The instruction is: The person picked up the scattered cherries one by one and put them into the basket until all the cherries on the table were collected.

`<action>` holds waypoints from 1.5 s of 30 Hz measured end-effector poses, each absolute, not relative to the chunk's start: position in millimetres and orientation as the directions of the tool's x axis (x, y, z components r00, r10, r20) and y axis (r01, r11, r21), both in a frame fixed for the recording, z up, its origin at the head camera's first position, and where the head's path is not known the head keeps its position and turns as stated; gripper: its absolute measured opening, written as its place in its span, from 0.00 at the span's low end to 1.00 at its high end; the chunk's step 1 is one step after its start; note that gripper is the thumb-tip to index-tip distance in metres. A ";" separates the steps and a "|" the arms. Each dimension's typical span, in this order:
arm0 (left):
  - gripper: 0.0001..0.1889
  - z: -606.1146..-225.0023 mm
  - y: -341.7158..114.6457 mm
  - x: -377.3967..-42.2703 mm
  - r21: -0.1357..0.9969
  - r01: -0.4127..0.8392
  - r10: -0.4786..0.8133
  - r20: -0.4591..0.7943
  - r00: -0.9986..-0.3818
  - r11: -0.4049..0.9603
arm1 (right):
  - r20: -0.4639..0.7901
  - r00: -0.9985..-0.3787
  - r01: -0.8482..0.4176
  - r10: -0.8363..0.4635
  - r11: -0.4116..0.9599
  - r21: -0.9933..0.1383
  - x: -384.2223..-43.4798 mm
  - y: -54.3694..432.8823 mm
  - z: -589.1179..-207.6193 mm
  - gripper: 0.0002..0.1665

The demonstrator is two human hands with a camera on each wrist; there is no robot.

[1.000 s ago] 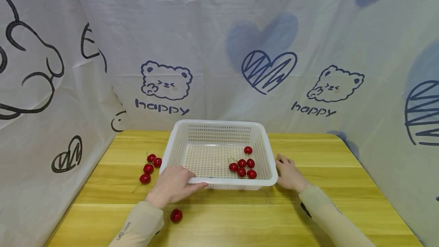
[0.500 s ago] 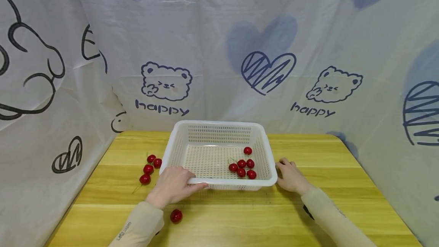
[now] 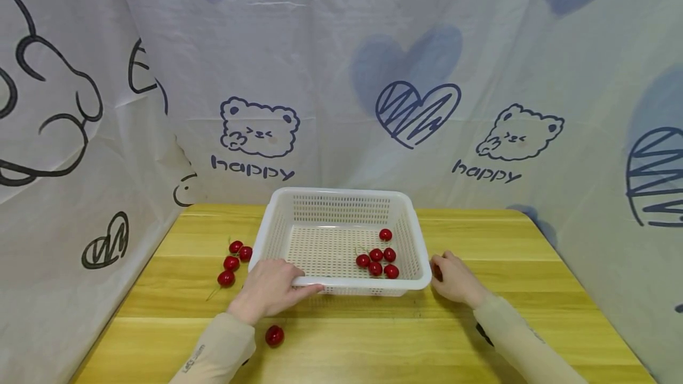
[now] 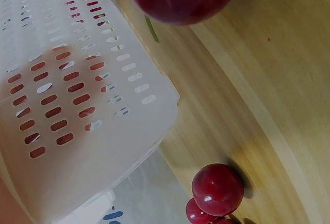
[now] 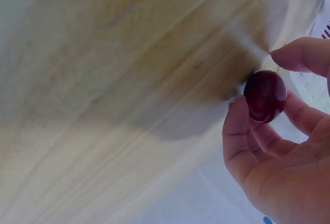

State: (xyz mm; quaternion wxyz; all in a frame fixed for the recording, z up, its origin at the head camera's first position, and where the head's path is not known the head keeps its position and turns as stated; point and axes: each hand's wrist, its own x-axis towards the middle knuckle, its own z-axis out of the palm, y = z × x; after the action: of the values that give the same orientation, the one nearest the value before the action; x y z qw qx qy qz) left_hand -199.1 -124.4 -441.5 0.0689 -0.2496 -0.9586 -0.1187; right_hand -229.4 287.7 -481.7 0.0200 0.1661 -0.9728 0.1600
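A white perforated plastic basket (image 3: 320, 282) sits at the back of the wooden table with several red cherries (image 3: 376, 255) in its right half. My left hand (image 3: 269, 289) grips its front left rim, thumb along the outside and fingers over the inner side. In the left wrist view, skin shows through the slots of the basket wall (image 4: 129, 146). Just right of the basket is my right hand (image 3: 456, 277), low over the table. In the right wrist view, its curled fingers hold one dark red cherry (image 5: 265, 96); the thumb appears slightly apart from it.
Several stemmed cherries (image 3: 231, 263) lie on the table left of the basket. A single cherry (image 3: 274, 336) rests nearer the front, beside the left sleeve. A printed white cloth (image 3: 336, 135) hangs behind the wooden table (image 3: 373, 342) and along both sides.
My right hand has drawn slightly right and nearer from the basket's side, and its fingers have curled in. The left hand and basket have stayed put.
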 end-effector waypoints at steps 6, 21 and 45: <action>0.28 -441.4 -124.5 -198.9 0.191 0.498 0.465 0.192 -0.864 0.846 | 0.064 -0.949 -0.311 -0.307 0.894 -0.323 -225.9 290.4 -478.6 0.08; 0.28 -442.3 -124.1 -199.0 0.175 0.494 0.459 0.205 -0.864 0.852 | -0.003 -0.952 -0.278 -0.307 0.867 -0.413 -213.8 299.2 -467.3 0.08; 0.28 -440.8 -124.1 -198.3 0.191 0.484 0.454 0.180 -0.873 0.854 | 0.229 -0.943 -0.320 -0.240 0.838 -0.442 -214.0 296.1 -406.9 0.09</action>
State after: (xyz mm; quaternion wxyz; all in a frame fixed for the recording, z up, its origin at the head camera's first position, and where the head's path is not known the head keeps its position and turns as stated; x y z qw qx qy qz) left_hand -198.3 -124.1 -440.8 0.0641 -0.2439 -0.9607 -0.1156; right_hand -214.0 296.1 -406.9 0.0825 0.1465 -0.9551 0.2439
